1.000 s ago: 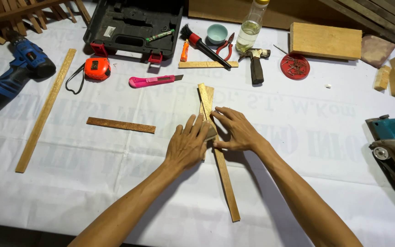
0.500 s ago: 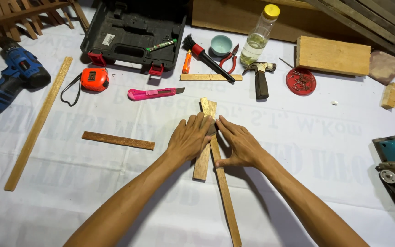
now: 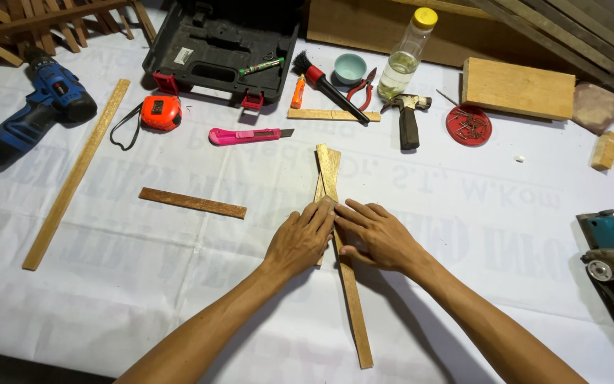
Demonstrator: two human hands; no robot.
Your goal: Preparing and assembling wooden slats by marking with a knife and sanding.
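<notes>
Two thin wooden slats lie crossed under our hands near the middle of the desk (image 3: 463,213), which is covered with a white sheet. The long slat (image 3: 342,256) runs from its far end near the pink utility knife (image 3: 246,135) toward us, its near end leaning slightly to our right; its long axis is close to straight away from us. The shorter slat (image 3: 322,186) lies partly under it, tilted the other way, so the two make a narrow X whose far ends nearly meet.

Our left hand (image 3: 300,242) rests flat on the left side of the crossing, fingers together and pointing away and to the right. Our right hand (image 3: 381,238) lies flat on the right side, fingers slightly spread and pointing left, its fingertips touching the long slat. Both hands press down and neither pinches anything. The crossing sits right between the fingertips, equally near to each hand.

A darker slat (image 3: 193,203) lies well apart to the left, almost crosswise to us.
</notes>
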